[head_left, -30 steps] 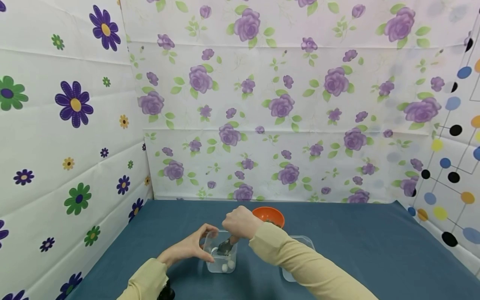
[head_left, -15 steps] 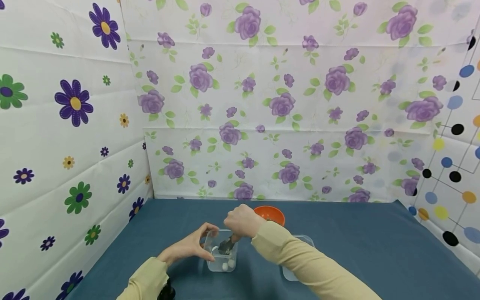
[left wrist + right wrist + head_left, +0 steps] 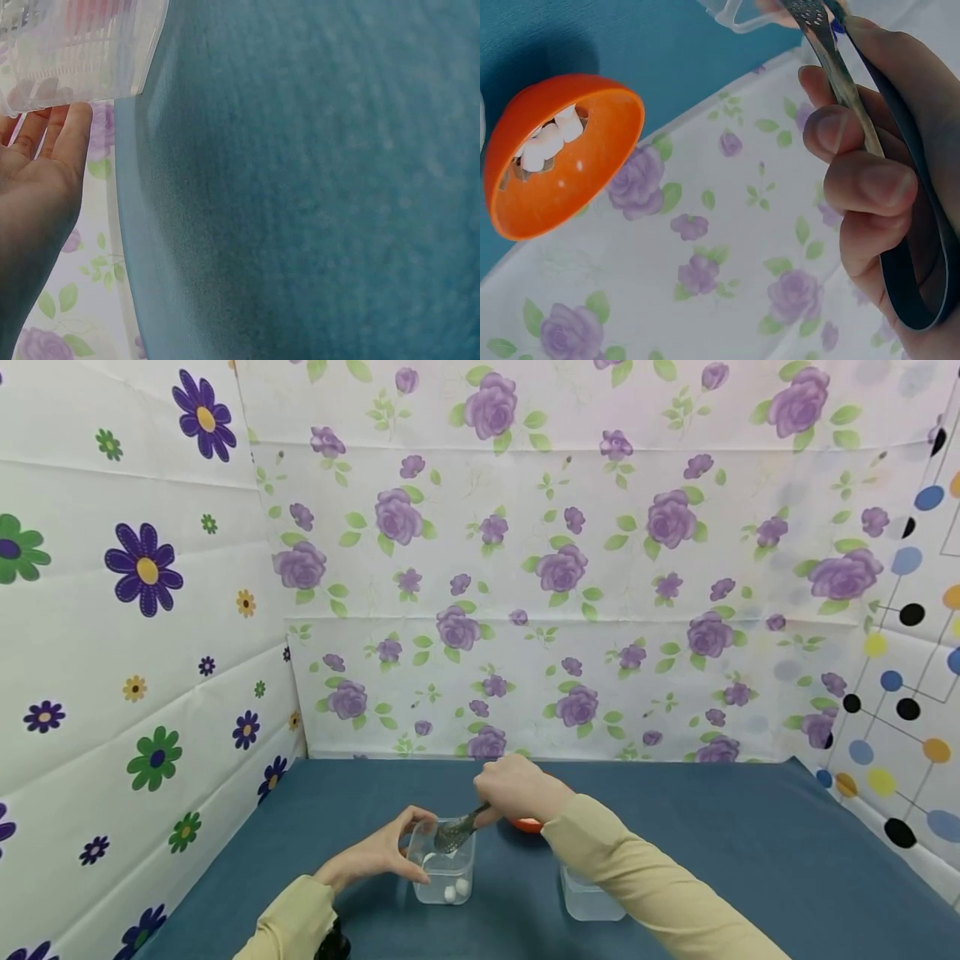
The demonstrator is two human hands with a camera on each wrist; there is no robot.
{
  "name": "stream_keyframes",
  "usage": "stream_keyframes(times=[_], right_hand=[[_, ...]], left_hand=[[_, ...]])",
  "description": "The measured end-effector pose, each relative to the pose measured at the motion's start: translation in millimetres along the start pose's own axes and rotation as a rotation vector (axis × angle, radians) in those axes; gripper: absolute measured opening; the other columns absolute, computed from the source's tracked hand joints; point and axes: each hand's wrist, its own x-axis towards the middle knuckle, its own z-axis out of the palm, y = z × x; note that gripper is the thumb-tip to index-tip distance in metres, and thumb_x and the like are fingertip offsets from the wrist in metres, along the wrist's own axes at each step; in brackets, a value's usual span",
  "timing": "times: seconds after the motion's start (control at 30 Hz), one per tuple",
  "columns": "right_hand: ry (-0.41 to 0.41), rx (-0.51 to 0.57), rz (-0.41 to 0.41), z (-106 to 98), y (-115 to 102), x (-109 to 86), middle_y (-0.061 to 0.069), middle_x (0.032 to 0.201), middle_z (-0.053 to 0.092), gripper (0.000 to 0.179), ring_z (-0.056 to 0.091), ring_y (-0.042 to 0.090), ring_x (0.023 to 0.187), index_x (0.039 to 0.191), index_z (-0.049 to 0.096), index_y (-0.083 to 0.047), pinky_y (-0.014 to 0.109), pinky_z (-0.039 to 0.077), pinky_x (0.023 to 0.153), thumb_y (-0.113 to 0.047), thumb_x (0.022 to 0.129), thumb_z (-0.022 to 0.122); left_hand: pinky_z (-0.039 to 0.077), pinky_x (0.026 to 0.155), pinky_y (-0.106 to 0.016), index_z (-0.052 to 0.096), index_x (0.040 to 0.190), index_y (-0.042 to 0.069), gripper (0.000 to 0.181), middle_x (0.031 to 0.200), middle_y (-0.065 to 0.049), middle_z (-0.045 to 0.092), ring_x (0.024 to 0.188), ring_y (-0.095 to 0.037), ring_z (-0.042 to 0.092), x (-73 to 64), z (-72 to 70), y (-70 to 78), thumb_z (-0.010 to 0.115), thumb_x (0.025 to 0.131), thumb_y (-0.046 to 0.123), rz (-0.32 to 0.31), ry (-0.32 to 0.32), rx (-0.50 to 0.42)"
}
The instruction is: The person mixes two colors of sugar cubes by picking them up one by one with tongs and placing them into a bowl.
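Note:
My left hand [image 3: 382, 850] grips the side of a clear plastic container [image 3: 435, 895], thumb at the near side and fingers at the far side. Several small white pieces [image 3: 462, 887] lie in the container. In the left wrist view, the fingers touch the container's wall [image 3: 112, 71]. My right hand [image 3: 523, 789] holds metal tongs [image 3: 453, 833], whose perforated head hangs over the container's opening. Between the tongs' tips I cannot make out anything. In the right wrist view, the fingers curl round the tongs' arms [image 3: 846, 86].
An orange bowl [image 3: 611, 172], holding white pieces and some darker bits, stands behind my right hand, mostly hidden in the head view. A second clear container [image 3: 592, 906] sits to the right, partly under my right forearm. Blue cloth [image 3: 712, 835] covers the table; patterned sheets hang around it.
My right hand has lifted and moved right, raising the tongs from inside the container to about its rim. It now covers more of the orange bowl. The left hand keeps its place.

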Motion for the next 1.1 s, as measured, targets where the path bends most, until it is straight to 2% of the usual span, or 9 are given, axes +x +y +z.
stream_keyframes(times=[0.13, 0.3, 0.4, 0.5, 0.57, 0.73, 0.8, 0.93, 1.1], right_hand=[[0.037, 0.106, 0.004, -1, 10, -10.7, -0.013, 0.043, 0.036, 0.036, 0.033, 0.004, 0.038, 0.05, 0.057, -0.022, 0.019, 0.025, 0.039, -0.042, 0.076, 0.07], [0.042, 0.247, 0.018, -2, 24, -22.7, -0.012, 0.043, 0.038, 0.035, 0.036, 0.005, 0.039, 0.052, 0.058, -0.021, 0.02, 0.027, 0.04, -0.038, 0.082, 0.066], [0.073, 0.323, 0.009, -3, 34, -30.9, -0.011, 0.054, 0.053, 0.024, 0.046, 0.003, 0.045, 0.066, 0.069, -0.017, 0.019, 0.037, 0.045, -0.033, 0.083, 0.065], [0.119, 0.365, 0.013, -1, 44, -38.8, -0.007, 0.069, 0.062, 0.019, 0.054, 0.003, 0.055, 0.082, 0.074, -0.013, 0.021, 0.045, 0.052, -0.03, 0.082, 0.067], [0.142, 0.362, 0.021, 1, 51, -43.5, -0.007, 0.066, 0.061, 0.019, 0.053, 0.002, 0.054, 0.082, 0.074, -0.012, 0.02, 0.044, 0.051, -0.03, 0.081, 0.068], [0.142, 0.333, 0.068, 6, 66, -53.9, -0.012, 0.045, 0.037, 0.026, 0.036, 0.002, 0.04, 0.059, 0.065, -0.018, 0.02, 0.027, 0.041, -0.032, 0.082, 0.067], [0.136, 0.326, 0.099, 8, 71, -58.2, -0.014, 0.046, 0.039, 0.028, 0.036, 0.001, 0.041, 0.06, 0.066, -0.017, 0.02, 0.028, 0.041, -0.034, 0.082, 0.067], [0.146, 0.333, 0.134, 11, 80, -66.6, -0.015, 0.053, 0.05, 0.021, 0.044, 0.0, 0.044, 0.071, 0.073, -0.014, 0.021, 0.037, 0.043, -0.032, 0.081, 0.068], [0.146, 0.32, 0.175, 14, 90, -74.7, -0.015, 0.044, 0.041, 0.023, 0.036, 0.002, 0.038, 0.062, 0.067, -0.019, 0.02, 0.027, 0.04, -0.033, 0.081, 0.067]], left_hand=[[0.034, 0.087, -0.053, 0.035, 0.128, 0.01, 0.061, 0.125, -0.011, 0.036, 0.121, -0.033, 0.03, -0.1, 0.0, 0.1, 0.071, 0.079, 0.014, -0.006, 0.011, 0.008], [0.033, 0.088, -0.053, 0.034, 0.129, 0.007, 0.063, 0.129, -0.016, 0.034, 0.121, -0.033, 0.03, 0.4, 0.1, -0.2, 0.071, 0.079, 0.014, -0.005, 0.009, -0.001], [0.033, 0.088, -0.054, 0.032, 0.131, 0.004, 0.065, 0.13, -0.018, 0.033, 0.122, -0.033, 0.03, 0.3, 0.1, -0.3, 0.071, 0.079, 0.014, -0.005, 0.003, -0.005], [0.033, 0.087, -0.055, 0.031, 0.131, 0.002, 0.067, 0.13, -0.017, 0.033, 0.121, -0.033, 0.03, 0.0, 0.2, -0.3, 0.071, 0.079, 0.013, -0.004, 0.003, 0.0], [0.033, 0.088, -0.054, 0.032, 0.131, 0.002, 0.067, 0.129, -0.017, 0.034, 0.121, -0.032, 0.03, 0.1, 0.3, -0.1, 0.072, 0.078, 0.014, -0.002, 0.007, 0.009], [0.034, 0.089, -0.052, 0.033, 0.13, 0.003, 0.066, 0.13, -0.018, 0.034, 0.121, -0.032, 0.031, 0.7, 0.7, 0.9, 0.072, 0.078, 0.013, 0.002, 0.011, 0.012], [0.034, 0.088, -0.052, 0.033, 0.13, 0.003, 0.066, 0.13, -0.019, 0.033, 0.121, -0.032, 0.031, 0.6, 0.7, 1.3, 0.072, 0.078, 0.013, 0.001, 0.008, 0.007], [0.034, 0.088, -0.052, 0.033, 0.13, 0.003, 0.066, 0.13, -0.019, 0.033, 0.121, -0.032, 0.031, 0.1, 0.6, 1.8, 0.072, 0.078, 0.013, 0.003, 0.005, 0.006], [0.035, 0.088, -0.051, 0.033, 0.13, 0.003, 0.066, 0.13, -0.021, 0.032, 0.12, -0.032, 0.031, -0.4, 0.5, 1.3, 0.072, 0.078, 0.013, 0.005, 0.004, 0.002]])
